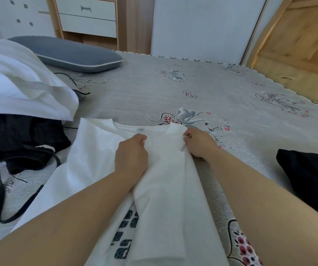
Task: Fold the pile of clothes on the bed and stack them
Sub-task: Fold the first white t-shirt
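Head view of a bed point(221, 104) covered by a grey sheet printed with flowers. A white T-shirt point(165, 181) with dark lettering lies lengthwise on the near middle of the sheet, its collar toward the far side and its right-hand portion folded over the centre, giving a straight folded edge along that side. Beyond the collar and toward the far right the sheet is bare up to the mattress border, which meets a white panel and a wooden frame. To the left lie black clothes point(20, 143) with a long strap, a white pillow point(16, 77) and, farther back, a grey cushion point(68, 52); a folded black garment point(311, 175) lies at the right edge. Both forearms reach forward over the shirt. The left hand point(132, 154) is curled, gripping fabric just below the collar; the right hand point(199, 144) pinches the folded shoulder edge, the two hands near each other but apart.
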